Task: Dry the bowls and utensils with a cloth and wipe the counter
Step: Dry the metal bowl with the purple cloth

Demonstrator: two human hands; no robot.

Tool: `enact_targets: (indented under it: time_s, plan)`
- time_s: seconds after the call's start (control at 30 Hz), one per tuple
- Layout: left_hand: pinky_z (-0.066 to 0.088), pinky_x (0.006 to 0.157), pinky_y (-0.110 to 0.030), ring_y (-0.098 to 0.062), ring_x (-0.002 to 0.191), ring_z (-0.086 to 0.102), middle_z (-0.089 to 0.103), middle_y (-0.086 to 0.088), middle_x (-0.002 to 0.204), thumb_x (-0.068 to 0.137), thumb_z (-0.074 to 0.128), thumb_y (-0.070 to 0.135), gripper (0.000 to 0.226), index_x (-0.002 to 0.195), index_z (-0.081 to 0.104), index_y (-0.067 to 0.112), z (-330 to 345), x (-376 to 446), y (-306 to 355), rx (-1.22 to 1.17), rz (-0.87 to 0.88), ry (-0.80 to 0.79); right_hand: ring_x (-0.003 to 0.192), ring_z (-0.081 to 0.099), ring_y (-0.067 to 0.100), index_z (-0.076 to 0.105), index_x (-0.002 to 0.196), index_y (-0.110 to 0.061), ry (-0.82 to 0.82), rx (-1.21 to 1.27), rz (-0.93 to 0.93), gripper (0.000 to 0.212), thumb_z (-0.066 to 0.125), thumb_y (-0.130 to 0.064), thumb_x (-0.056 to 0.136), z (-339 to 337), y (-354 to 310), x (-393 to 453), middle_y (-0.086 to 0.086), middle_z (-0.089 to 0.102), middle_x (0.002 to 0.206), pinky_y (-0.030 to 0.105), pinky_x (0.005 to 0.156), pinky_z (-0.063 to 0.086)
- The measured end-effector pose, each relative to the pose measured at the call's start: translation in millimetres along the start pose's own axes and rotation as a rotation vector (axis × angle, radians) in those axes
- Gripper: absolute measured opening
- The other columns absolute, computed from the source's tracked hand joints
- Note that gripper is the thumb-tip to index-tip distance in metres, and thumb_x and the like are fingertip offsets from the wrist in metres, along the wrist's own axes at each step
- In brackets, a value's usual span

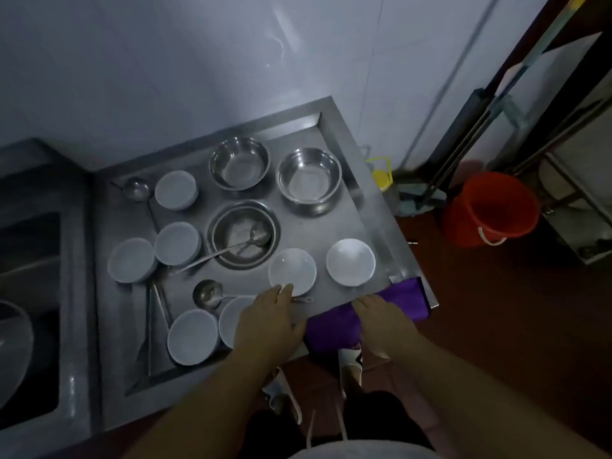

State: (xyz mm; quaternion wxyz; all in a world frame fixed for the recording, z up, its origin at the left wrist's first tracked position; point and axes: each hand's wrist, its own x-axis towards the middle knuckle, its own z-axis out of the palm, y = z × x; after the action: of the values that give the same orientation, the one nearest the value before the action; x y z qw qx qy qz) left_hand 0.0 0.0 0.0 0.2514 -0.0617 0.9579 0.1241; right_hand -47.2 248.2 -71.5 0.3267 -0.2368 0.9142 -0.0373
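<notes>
With the flat right hand (381, 318) laid on the folded purple cloth (334, 329), the upright white ceramic bowl (292, 271) touched by the straight-fingered left hand (268, 321) could be nudged into the neighbouring long-handled steel ladle (208, 294).

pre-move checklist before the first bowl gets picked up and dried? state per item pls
1. Cloth in reach: ok. The purple cloth lies on the counter's near edge, under the right hand.
2. Cloth gripped: cannot tell. The hand lies on it; no curl of the fingers shows.
3. Left hand free: ok. It holds nothing, fingers straight, tips at the near rim of the nearest upright white bowl.
4. Bowl clear to lift: ok. Nothing in it; the ladle lies beside it.
5. Bowl wetness: cannot tell, picture too dim.
6. Counter space for setting down: ok, bare steel to the right of the spoon-holding steel bowl.
</notes>
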Motion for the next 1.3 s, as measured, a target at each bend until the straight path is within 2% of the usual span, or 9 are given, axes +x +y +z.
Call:
enact_targets:
  time_s: [0.17,0.3,0.57,0.7,0.8,0.93,1.03,1.17,1.3]
  plan:
    - [0.043,0.115,-0.044,-0.024,0.152,0.035,0.034,-0.004,0.168,0.098,0.054,0.054,0.078,0.165,0.028,0.023,14,7,9,-0.049,-0.015,-0.017,0.142,0.042,0.027,0.04,0.154,-0.015,-0.006,-0.11,-0.048,0.063,0.057,-0.021,0.094,14,17,16,0.007,0.043,0.159,0.04,0.107,0.044]
    - [0.043,0.116,-0.044,-0.024,0.152,0.034,0.032,-0.002,0.169,0.097,0.054,0.055,0.077,0.164,0.028,0.027,21,7,15,-0.085,-0.023,-0.031,0.135,0.047,0.026,0.043,0.149,-0.018,0.01,-0.159,-0.065,0.06,0.061,-0.022,0.093,24,21,25,0.004,0.05,0.149,0.04,0.108,0.04]
    - [0.036,0.119,-0.043,-0.022,0.155,0.028,0.029,-0.001,0.17,0.1,0.055,0.049,0.071,0.163,0.03,0.029,10,0,25,-0.112,-0.082,-0.019,0.114,0.061,0.026,0.059,0.12,-0.02,-0.012,-0.223,-0.163,0.027,0.058,-0.033,0.097,14,34,29,0.002,0.068,0.121,0.04,0.099,0.04]
    - [0.036,0.119,-0.042,-0.023,0.154,0.028,0.029,-0.001,0.169,0.102,0.055,0.044,0.066,0.162,0.033,0.026,2,-1,31,-0.12,-0.098,0.01,0.098,0.065,0.024,0.061,0.093,-0.015,-0.278,0.148,-0.148,0.017,0.055,-0.03,0.095,2,41,17,0.008,0.072,0.112,0.03,0.077,0.044]
    - [0.036,0.119,-0.043,-0.024,0.153,0.03,0.031,-0.003,0.168,0.106,0.051,0.043,0.059,0.16,0.037,0.026,-7,2,36,-0.142,-0.094,0.039,0.088,0.062,0.021,0.066,0.085,-0.012,-0.331,0.414,-0.072,0.017,0.056,-0.025,0.089,-16,44,8,0.009,0.073,0.1,0.032,0.071,0.041]
    - [0.036,0.119,-0.042,-0.027,0.15,0.035,0.036,-0.005,0.166,0.109,0.046,0.042,0.053,0.158,0.042,0.023,-20,9,41,-0.174,-0.078,0.077,0.082,0.059,0.023,0.07,0.088,-0.003,-0.331,0.903,0.149,0.018,0.063,-0.018,0.082,-48,48,-1,0.01,0.066,0.086,0.034,0.071,0.041]
    - [0.036,0.119,-0.044,-0.027,0.149,0.037,0.037,-0.004,0.165,0.11,0.041,0.042,0.05,0.157,0.043,0.024,-30,17,43,-0.199,-0.071,0.095,0.082,0.069,0.03,0.078,0.079,-0.017,-0.311,1.294,0.287,0.012,0.07,-0.022,0.071,-74,59,-10,0.012,0.076,0.088,0.036,0.077,0.05]
    - [0.033,0.119,-0.041,-0.024,0.15,0.034,0.036,-0.001,0.165,0.111,0.037,0.043,0.049,0.156,0.044,0.025,-45,32,41,-0.217,-0.058,0.117,0.09,0.077,0.04,0.074,0.115,-0.005,-0.197,1.69,0.29,0.037,0.083,-0.014,0.08,-101,74,-18,0.026,0.077,0.108,0.044,0.076,0.063]
    - [0.033,0.121,-0.042,-0.024,0.149,0.037,0.04,-0.002,0.163,0.111,0.035,0.044,0.05,0.155,0.047,0.023,-57,53,32,-0.225,-0.024,0.121,0.074,0.077,0.03,0.084,0.093,-0.006,-0.085,1.983,0.305,0.024,0.08,-0.021,0.075,-129,71,-12,0.021,0.079,0.098,0.035,0.067,0.064]
